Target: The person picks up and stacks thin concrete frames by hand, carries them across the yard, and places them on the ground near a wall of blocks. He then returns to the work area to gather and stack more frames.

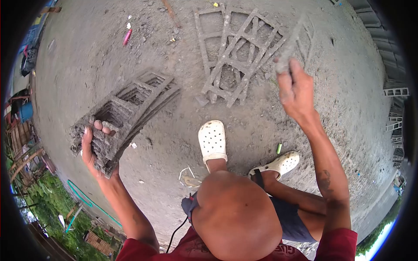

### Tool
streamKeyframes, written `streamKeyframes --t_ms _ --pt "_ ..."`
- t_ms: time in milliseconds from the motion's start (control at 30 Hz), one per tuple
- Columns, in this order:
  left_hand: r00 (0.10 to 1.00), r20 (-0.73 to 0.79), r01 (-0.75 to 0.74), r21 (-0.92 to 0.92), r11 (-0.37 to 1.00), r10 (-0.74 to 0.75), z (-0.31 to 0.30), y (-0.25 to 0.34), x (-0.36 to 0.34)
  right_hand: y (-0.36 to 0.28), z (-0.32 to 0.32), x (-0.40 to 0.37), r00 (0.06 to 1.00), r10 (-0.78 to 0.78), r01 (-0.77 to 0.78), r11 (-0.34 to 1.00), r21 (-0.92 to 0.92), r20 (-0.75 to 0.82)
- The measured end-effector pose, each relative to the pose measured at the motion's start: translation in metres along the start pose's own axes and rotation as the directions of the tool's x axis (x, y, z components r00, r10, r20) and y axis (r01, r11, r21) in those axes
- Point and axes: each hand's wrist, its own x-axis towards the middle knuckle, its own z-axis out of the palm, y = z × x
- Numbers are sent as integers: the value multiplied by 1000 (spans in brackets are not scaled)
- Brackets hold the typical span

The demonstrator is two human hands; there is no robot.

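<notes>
My left hand grips the near end of a stack of dirt-crusted, ladder-like rectangular frames with crossbars, its fingers curled over the edge. The stack tilts away from me, held above the ground. In my right hand, the fingers are closed around the end of a similar frame, smeared by motion. Between the two hands, several more grey frames lie fanned out and overlapping on the ground.
A pink cylinder and a green lighter-like object lie on the grey dirt. My white clogs are below the loose frames. More frames stand along the right edge. A green hose runs at lower left.
</notes>
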Motion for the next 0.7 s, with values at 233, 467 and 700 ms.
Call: streamKeyframes --t_ms 233,467,700 --pt "999 -41 12 -22 1000 -13 -1 -1 0 19 155 -12 953 -200 262 922 -285 229" --pt "1000 0 28 -64 998 -28 -6 -2 1 20 179 13 903 2 277 761 -586 430" --pt "999 43 13 -50 999 -10 6 -2 0 28 185 -15 974 -18 141 831 -538 227"
